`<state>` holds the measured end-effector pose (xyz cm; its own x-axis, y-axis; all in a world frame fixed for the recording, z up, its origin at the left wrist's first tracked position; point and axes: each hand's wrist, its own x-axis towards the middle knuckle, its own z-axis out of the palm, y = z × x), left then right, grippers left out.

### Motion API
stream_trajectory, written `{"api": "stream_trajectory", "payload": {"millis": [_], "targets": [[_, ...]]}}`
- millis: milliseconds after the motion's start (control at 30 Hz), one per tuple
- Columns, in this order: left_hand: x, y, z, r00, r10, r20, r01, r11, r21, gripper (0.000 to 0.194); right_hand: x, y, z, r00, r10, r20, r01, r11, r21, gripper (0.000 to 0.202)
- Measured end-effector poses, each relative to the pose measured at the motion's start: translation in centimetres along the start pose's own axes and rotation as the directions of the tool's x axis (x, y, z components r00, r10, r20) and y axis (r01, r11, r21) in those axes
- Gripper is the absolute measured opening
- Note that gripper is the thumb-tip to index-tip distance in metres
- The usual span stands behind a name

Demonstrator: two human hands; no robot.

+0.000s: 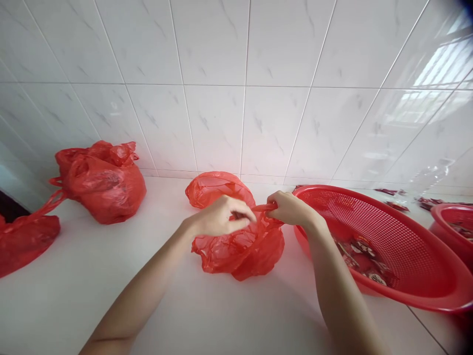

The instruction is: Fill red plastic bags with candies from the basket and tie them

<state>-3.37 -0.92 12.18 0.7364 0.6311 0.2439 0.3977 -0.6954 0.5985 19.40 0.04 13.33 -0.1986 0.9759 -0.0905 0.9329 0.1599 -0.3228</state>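
A crumpled red plastic bag [236,249] lies on the white counter [111,276] in front of me. My left hand [221,217] pinches the bag's upper edge, fingers closed on the thin plastic. My right hand [290,208] grips a twisted handle of the same bag and holds it taut toward the left hand. Both hands meet just above the bag, close to the tiled wall.
A large red perforated basket [406,291] with several small dark-red packets stands at the right, touching my right forearm. A second red basin [453,231] sits at the far right. Two filled, tied red bags [105,185] [25,241] rest at the left.
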Motion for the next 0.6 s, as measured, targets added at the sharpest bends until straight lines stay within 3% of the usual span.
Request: {"api": "stream_trajectory", "payload": {"millis": [100, 133, 200, 267, 333, 400, 500, 600], "targets": [[0.4, -0.6, 2.4, 0.975, -0.137, 0.176, 0.115, 0.985, 0.131, 0.025, -0.4, -0.2, -0.1, 1.000, 0.016, 0.027, -0.014, 0.998, -0.055, 0.007], [0.5, -1.0, 3.0, 0.961, -0.188, 0.201, 0.150, 0.970, 0.192, 0.024, -0.7, -0.4, -0.2, 1.000, -0.004, 0.006, 0.004, 0.997, -0.073, 0.014], [0.6, -1.9, 4.2, 0.937, -0.265, 0.229, 0.192, 0.936, 0.295, 0.021, -1.4, -1.1, -0.2, 0.989, -0.120, -0.083, 0.112, 0.989, -0.097, 0.031], [0.6, -2.8, 5.1, 0.923, -0.298, 0.245, 0.203, 0.914, 0.350, 0.019, -1.9, -1.9, 0.0, 0.951, -0.277, -0.137, 0.269, 0.960, -0.080, 0.033], [0.4, -3.4, 5.7, 0.912, -0.314, 0.263, 0.205, 0.906, 0.371, 0.017, -2.1, -2.8, 0.5, 0.922, -0.384, -0.053, 0.383, 0.923, -0.034, 0.024], [0.1, -3.8, 6.0, 0.898, -0.336, 0.284, 0.213, 0.897, 0.388, 0.013, -1.7, -3.5, 1.6, 0.903, -0.415, 0.113, 0.422, 0.906, -0.037, 0.021], [-0.5, -3.9, 5.7, 0.874, -0.389, 0.290, 0.245, 0.869, 0.429, 0.012, -0.3, -3.8, 3.6, 0.891, -0.330, 0.312, 0.393, 0.904, -0.168, 0.020], [-1.1, -3.8, 4.9, 0.844, -0.458, 0.280, 0.287, 0.826, 0.486, 0.019, 1.0, -3.8, 5.2, 0.888, -0.218, 0.404, 0.332, 0.913, -0.235, 0.019]]}}
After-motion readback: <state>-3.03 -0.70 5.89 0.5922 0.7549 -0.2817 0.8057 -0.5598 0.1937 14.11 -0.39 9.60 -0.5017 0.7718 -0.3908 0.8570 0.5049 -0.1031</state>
